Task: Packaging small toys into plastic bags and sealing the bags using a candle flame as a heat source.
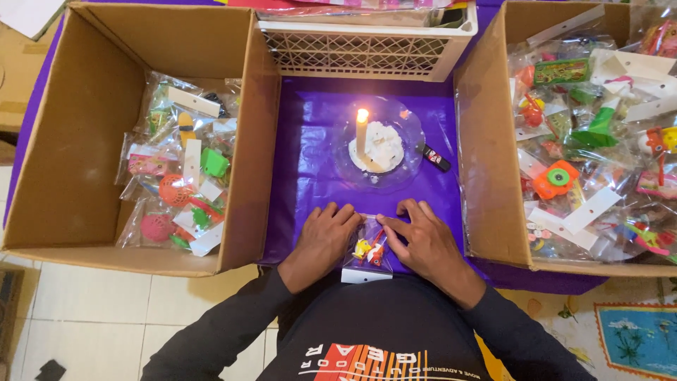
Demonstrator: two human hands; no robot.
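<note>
A candle (362,132) stands on a dish (407,152) between two boxes (84,141) (493,141); a crate (367,49) lies behind, a small bag (368,250) in front.

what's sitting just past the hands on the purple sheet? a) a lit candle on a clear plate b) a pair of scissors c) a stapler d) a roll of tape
a, a lit candle stands in white wax on a clear plate on the purple sheet, just beyond the left hand and right hand, which both press on a small toy bag.
</note>
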